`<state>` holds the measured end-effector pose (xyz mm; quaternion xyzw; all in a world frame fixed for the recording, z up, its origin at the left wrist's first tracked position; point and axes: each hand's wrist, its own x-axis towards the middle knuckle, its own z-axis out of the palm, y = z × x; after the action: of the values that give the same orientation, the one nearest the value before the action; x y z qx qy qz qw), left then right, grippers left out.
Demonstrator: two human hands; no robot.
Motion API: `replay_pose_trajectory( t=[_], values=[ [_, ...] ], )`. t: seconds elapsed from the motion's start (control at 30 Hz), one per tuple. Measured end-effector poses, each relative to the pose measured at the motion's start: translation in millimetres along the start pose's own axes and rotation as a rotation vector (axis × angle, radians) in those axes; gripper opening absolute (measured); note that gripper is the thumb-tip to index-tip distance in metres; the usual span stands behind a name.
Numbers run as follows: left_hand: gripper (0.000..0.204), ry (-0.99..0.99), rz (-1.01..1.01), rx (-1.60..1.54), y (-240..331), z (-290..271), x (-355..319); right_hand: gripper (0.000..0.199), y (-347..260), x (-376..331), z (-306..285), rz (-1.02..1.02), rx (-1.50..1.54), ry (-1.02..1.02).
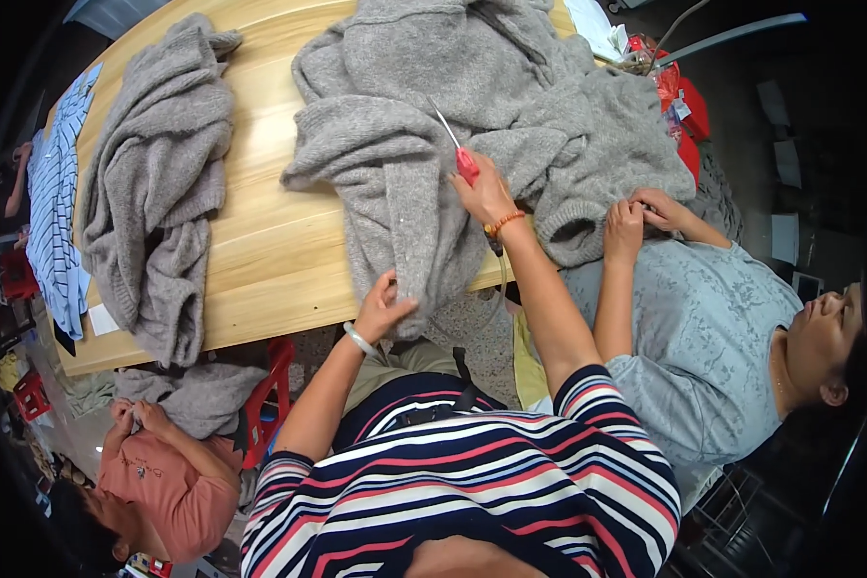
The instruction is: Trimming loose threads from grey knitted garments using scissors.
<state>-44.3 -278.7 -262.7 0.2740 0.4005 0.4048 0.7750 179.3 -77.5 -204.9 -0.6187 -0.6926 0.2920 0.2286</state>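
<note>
My right hand (486, 193) is closed around the red handle of a tool with a thin pointed metal blade (444, 121). Its tip points away from me over a grey knitted cardigan (414, 212) spread on the table. Whether the blade is single or double, I cannot tell. My left hand (383, 306) is at the near end of the cardigan's ribbed strip, thumb and forefinger apart, touching the edge of the knit; its other fingers are partly hidden. More of the grey knitwear lies bunched beyond and to the right of the tool.
Another grey knit (164, 164) lies on the wooden table (270, 260) to the left, beside a striped blue shirt (60, 207). Close on my right a co-worker (684, 318) handles grey knit; another person (169, 462) sits at lower left, near a red stool (272, 395).
</note>
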Motion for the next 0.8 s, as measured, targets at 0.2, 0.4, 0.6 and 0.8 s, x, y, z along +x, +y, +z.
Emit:
replay_pose_trajectory(
  t=[0.2,0.4,0.6,0.8],
  values=[
    [0.043,0.11,-0.026,-0.21,22.3,-2.7,60.4,0.045,-51.0,-81.7,-39.0,0.084,-0.027,-0.077],
    [0.033,0.259,0.067,-0.163,36.3,0.7,97.6,0.04,-66.8,-153.3,-48.8,0.233,-0.129,-0.254],
    [0.013,0.425,0.013,-0.11,10.4,-26.3,107.7,0.036,-77.1,-172.4,-49.4,0.219,-0.215,-0.411],
    [0.007,0.439,0.217,-0.142,13.4,-27.6,109.6,0.037,-81.6,-177.9,-55.1,0.181,-0.229,-0.386]
  ],
)
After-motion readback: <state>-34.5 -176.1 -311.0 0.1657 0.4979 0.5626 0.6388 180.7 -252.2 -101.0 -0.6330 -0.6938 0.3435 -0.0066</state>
